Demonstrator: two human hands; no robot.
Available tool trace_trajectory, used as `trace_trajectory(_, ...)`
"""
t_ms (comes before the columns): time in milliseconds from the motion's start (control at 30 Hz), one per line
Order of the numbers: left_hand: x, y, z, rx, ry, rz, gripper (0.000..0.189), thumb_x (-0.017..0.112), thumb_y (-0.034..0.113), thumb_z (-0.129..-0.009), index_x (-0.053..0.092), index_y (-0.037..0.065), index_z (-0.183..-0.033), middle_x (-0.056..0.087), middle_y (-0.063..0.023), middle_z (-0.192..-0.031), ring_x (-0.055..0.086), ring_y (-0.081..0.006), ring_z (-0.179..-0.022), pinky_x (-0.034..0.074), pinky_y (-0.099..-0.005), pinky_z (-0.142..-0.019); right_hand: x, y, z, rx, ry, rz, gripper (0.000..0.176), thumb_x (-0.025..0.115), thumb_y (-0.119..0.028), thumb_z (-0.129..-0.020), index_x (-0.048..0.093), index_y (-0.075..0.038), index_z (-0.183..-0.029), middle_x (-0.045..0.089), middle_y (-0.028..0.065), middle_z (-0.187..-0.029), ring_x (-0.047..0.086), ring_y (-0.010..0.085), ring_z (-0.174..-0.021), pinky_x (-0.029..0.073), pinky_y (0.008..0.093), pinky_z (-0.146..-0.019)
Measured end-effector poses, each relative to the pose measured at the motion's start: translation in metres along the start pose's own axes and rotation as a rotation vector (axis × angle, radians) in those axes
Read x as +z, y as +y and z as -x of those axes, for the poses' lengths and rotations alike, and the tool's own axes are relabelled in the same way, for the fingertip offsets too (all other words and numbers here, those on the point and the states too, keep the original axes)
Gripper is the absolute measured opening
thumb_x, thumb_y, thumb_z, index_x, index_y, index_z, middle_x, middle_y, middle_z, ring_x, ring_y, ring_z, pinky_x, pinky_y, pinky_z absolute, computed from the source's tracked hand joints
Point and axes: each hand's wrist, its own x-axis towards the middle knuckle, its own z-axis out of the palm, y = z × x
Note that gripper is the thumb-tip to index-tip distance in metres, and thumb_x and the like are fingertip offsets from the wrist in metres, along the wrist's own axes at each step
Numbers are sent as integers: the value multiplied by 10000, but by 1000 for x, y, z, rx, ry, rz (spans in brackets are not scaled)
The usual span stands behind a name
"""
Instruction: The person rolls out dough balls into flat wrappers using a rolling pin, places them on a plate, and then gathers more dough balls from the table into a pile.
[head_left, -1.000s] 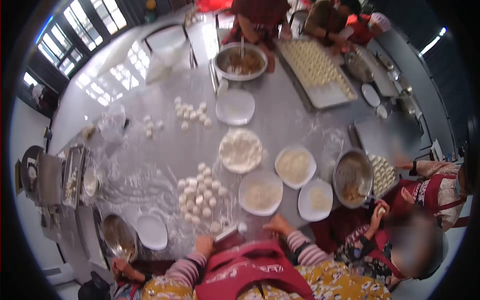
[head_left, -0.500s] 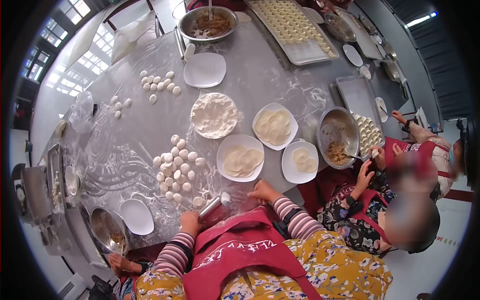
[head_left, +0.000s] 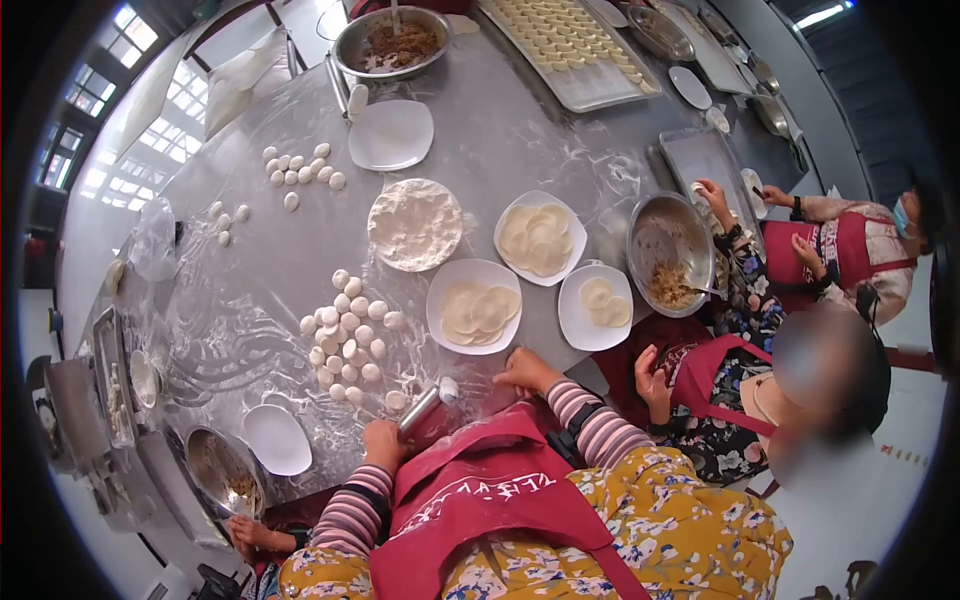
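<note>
Step in hand looks like rolling: best done with rolling pin point(head_left: 421, 408) level, pressure even, flour point(head_left: 415, 225) dusted beneath so nothing sticks. Pin lies at near edge of table point(head_left: 550, 165), just beside dough lumps point(head_left: 350, 321). Left hand point(head_left: 382, 441): grip curled round pin's near end. Right hand point(head_left: 528, 371): apart from pin's white far handle, grip partly curled; cannot tell whether anything is held.
</note>
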Motion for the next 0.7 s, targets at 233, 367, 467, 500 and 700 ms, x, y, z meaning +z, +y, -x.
trace_trajectory(233, 3, -4, 3, 16, 48, 4, 448, 727, 473, -607, 701, 59, -775, 654, -184, -815, 642, -336, -781, 514, -414, -707, 2, -1, 1, -44, 22, 50, 373, 698, -248, -771, 561, 13, -543, 567, 113, -471, 523, 175, -332, 397, 293, -310)
trace_trajectory(367, 12, -5, 1, 11, 56, -12, 452, 708, 504, -620, 705, 70, -746, 658, -170, -795, 647, -321, -774, 515, -412, -702, 2, 4, 0, -23, -5, 40, 374, 693, -253, -774, 568, 12, -542, 573, 109, -476, 527, 180, -335, 408, 304, -320)
trace_trajectory(467, 18, -8, -3, 16, 65, -41, 450, 694, 528, -627, 710, 90, -725, 663, -153, -791, 651, -315, -768, 519, -410, -696, 3, 4, -3, -48, 11, 74, 379, 695, -267, -776, 573, 1, -537, 579, 105, -482, 528, 179, -337, 409, 305, -323)
trace_trajectory(500, 19, -9, -3, 12, 51, -26, 449, 694, 532, -628, 711, 94, -726, 665, -150, -793, 652, -315, -768, 521, -408, -696, 3, 4, -4, -63, 26, 78, 379, 695, -267, -776, 573, 1, -537, 579, 105, -482, 528, 179, -337, 409, 305, -323)
trace_trajectory(700, 7, -4, 0, -20, -26, -33, 493, 736, 522, -615, 709, 92, -856, 672, -139, -892, 653, -292, -840, 522, -386, -742, 3, 7, -6, -3, -27, 55, 391, 689, -287, -794, 584, 7, -558, 583, 103, -491, 533, 170, -345, 422, 300, -337)
